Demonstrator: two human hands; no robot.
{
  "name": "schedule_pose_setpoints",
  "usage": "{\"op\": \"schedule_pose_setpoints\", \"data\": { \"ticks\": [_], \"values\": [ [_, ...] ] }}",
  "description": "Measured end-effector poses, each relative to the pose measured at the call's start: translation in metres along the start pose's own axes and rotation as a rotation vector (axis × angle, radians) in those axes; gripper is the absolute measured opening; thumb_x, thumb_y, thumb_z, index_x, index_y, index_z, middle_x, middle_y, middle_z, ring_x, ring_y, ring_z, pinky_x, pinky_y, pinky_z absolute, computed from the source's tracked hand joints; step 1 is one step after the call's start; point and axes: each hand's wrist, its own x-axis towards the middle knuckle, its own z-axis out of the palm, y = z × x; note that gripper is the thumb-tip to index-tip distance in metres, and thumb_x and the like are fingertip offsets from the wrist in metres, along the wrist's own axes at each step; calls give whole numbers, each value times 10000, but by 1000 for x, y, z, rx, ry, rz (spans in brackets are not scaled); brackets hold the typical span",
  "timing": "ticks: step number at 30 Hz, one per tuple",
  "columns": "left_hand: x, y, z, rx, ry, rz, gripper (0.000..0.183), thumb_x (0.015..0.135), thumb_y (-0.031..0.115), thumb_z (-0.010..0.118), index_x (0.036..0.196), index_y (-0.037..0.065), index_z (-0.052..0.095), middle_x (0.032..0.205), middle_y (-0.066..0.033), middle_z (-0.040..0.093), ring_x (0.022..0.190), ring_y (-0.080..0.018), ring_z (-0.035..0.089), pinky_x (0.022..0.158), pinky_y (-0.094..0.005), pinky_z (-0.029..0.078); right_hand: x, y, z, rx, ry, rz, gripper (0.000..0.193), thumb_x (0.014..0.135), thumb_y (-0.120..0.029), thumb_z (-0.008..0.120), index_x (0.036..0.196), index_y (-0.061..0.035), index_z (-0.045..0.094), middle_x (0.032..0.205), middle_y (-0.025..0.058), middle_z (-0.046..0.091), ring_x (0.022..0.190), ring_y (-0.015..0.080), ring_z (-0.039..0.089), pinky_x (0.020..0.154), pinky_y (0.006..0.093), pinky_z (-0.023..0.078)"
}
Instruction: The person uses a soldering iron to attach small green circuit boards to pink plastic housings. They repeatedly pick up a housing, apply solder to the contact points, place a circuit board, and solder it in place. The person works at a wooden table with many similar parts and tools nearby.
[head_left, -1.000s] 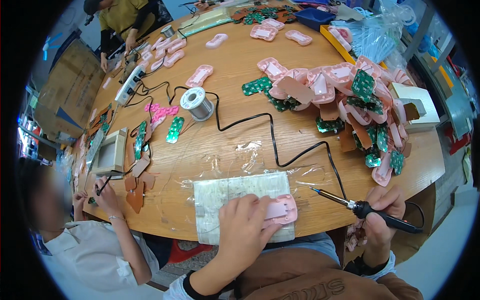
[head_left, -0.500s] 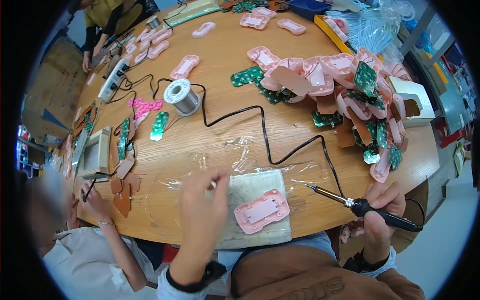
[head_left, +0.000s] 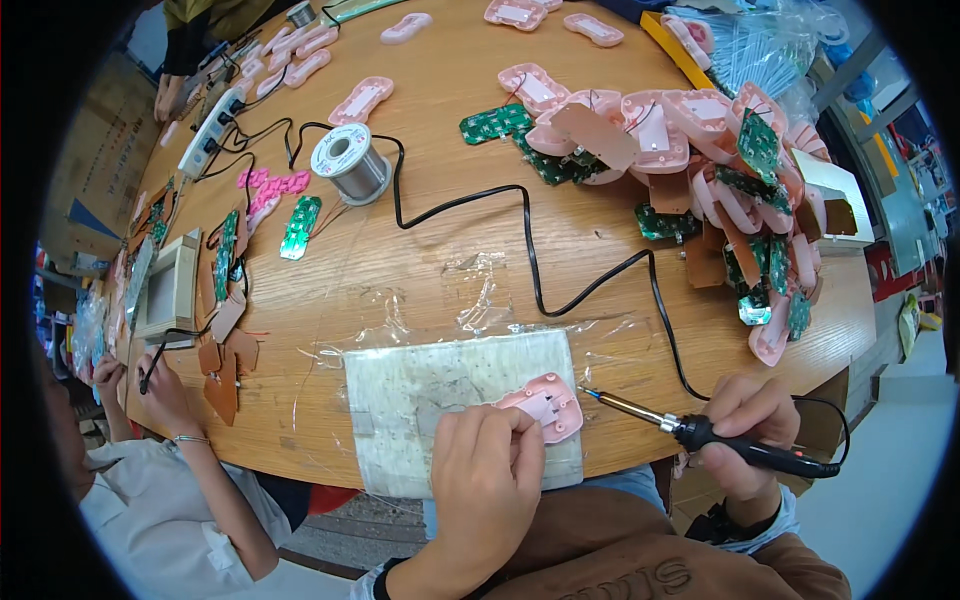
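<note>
My left hand [head_left: 487, 470] is closed over the left part of a pink plastic shell [head_left: 562, 412], its thumb and fingertips pinched together; what they hold, if anything, is hidden. The shell lies open side up on a worn whitish pad [head_left: 400, 410], with small dark metal pieces in its recess. A black-handled soldering iron [head_left: 700, 432] is gripped in my right hand [head_left: 750, 430]. The iron's tip points left, just right of the shell and apart from it.
Pink shells, green circuit boards and brown sheets are heaped [head_left: 660, 150] at the right. A solder spool [head_left: 352, 170] stands behind the pad. The iron's black cord [head_left: 527, 240] snakes across the table. A co-worker's hand [head_left: 165, 395] works at the left.
My left hand has come down and right onto the shell, uncovering more of the pad. The soldering iron has shifted slightly left and down, its tip closer to the shell.
</note>
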Motion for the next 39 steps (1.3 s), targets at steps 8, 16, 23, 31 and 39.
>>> {"op": "schedule_pose_setpoints", "data": {
  "ticks": [8, 16, 23, 31, 39],
  "values": [
    [4, 2, -4, -4, -1, -20, 109, 744, -11, 691, 768, 33, 594, 718, -84, 568, 687, -258, 517, 625, -358, 414, 6, 7, 12, -265, -139, -142, 296, 646, -30, 769, 866, -68, 575, 658, 63, 593, 502, 179, 539, 455, 277, 371],
    [3, 0, -5, -13, -6, -12, 153, 704, -38, 701, 772, 43, 591, 726, -71, 569, 691, -268, 519, 619, -362, 423, 11, 5, 18, -293, -172, -149, 266, 625, -13, 771, 813, -60, 589, 633, 70, 573, 493, 189, 528, 446, 281, 363],
    [3, 0, -4, -9, 2, -7, 128, 715, -29, 693, 766, 36, 595, 725, -79, 569, 692, -266, 520, 620, -363, 422, 15, 3, 18, -317, -247, -168, 248, 622, -16, 775, 796, -60, 603, 656, 57, 569, 508, 200, 539, 447, 291, 382],
    [5, 1, -3, 10, -9, -7, 143, 701, -40, 692, 755, 40, 586, 714, -73, 554, 690, -270, 516, 614, -366, 419, 17, 2, 16, -359, -323, -211, 244, 618, -22, 770, 793, -68, 606, 661, 49, 553, 501, 193, 519, 434, 289, 367],
    [4, 0, -6, -51, -21, -7, 141, 702, -39, 696, 764, 41, 598, 718, -73, 561, 697, -277, 522, 619, -370, 425, 11, -1, 10, -321, -203, -168, 258, 616, -30, 775, 795, -73, 593, 645, 49, 562, 493, 190, 517, 441, 292, 352]
  ]
}}
